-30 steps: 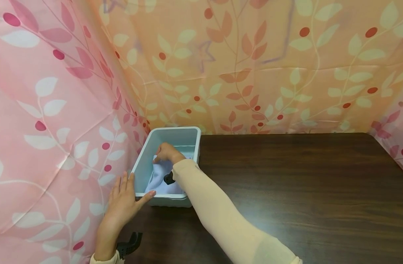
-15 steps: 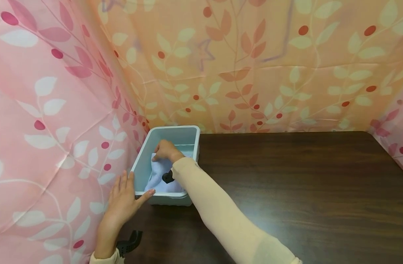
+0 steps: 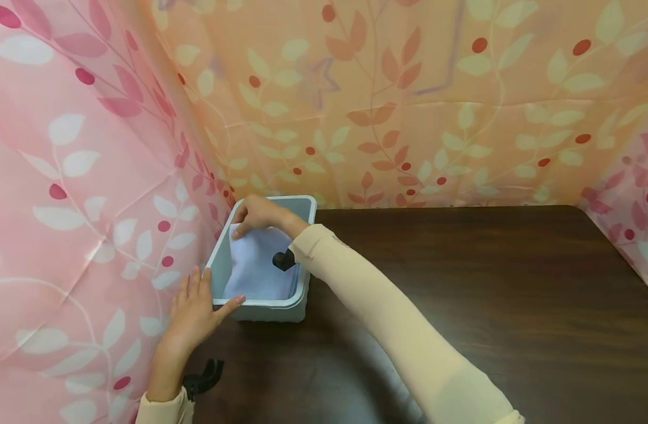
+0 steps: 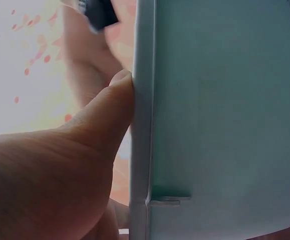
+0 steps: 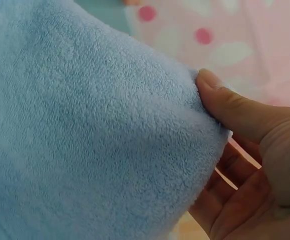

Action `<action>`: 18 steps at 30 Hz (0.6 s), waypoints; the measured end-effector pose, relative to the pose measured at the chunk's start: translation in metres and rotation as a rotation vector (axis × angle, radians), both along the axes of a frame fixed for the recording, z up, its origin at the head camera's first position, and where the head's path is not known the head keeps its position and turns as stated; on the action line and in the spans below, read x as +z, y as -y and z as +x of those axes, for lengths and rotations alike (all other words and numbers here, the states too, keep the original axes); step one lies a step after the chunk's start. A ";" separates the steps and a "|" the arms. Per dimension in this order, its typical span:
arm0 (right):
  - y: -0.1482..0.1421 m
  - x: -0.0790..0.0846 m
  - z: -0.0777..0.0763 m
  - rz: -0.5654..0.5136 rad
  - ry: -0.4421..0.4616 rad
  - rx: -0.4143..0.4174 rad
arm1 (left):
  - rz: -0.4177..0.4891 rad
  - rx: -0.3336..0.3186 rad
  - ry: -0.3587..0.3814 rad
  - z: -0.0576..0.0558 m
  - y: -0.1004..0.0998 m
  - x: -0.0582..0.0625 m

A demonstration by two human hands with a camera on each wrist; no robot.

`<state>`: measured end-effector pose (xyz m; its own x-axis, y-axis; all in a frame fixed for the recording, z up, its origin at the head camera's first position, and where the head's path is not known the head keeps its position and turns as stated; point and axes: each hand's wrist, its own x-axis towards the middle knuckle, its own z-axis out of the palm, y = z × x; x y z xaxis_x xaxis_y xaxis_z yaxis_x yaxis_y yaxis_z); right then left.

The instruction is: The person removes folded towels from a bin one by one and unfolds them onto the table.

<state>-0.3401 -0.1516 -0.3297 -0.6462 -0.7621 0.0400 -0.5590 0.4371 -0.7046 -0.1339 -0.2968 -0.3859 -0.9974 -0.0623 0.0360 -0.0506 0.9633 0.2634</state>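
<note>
A light blue fluffy towel [image 3: 260, 265] lies in a pale grey-blue plastic bin [image 3: 271, 314] at the table's far left. With thumb and fingers, my right hand [image 3: 257, 213] pinches the towel's corner, held up near the rim on the bin's left side. The right wrist view shows the thumb on top of the cloth [image 5: 94, 125] and the fingers curled behind it. My left hand [image 3: 191, 318] rests at the bin's near left corner, fingers straight along the left side. Its thumb [image 4: 104, 110] presses against the near rim in the left wrist view.
A brown wooden table [image 3: 462, 282] stretches right of the bin. Pink floral cloth [image 3: 91, 235] hangs close along the left, beside the bin. Orange floral cloth [image 3: 409, 106] hangs behind. Each wrist carries a black camera mount [image 3: 203, 380].
My right hand has risen and moved slightly left and away, drawing the towel's corner up so the cloth stretches more smoothly. The left hand stays at the bin's corner; the head view shifted slightly.
</note>
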 end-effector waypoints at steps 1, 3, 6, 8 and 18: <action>-0.002 0.007 0.001 -0.006 -0.020 0.009 | -0.003 -0.002 0.000 0.000 0.000 0.000; -0.006 0.017 0.003 -0.018 -0.043 0.025 | -0.001 -0.005 0.007 -0.001 0.000 0.000; -0.010 0.029 0.007 -0.014 -0.064 0.041 | -0.002 -0.004 0.022 -0.001 -0.001 0.004; -0.014 0.035 0.010 -0.017 -0.063 0.045 | 0.002 -0.003 0.031 -0.001 -0.002 0.006; -0.037 0.084 0.027 -0.164 -0.097 0.032 | 0.018 -0.002 0.073 -0.001 -0.002 0.008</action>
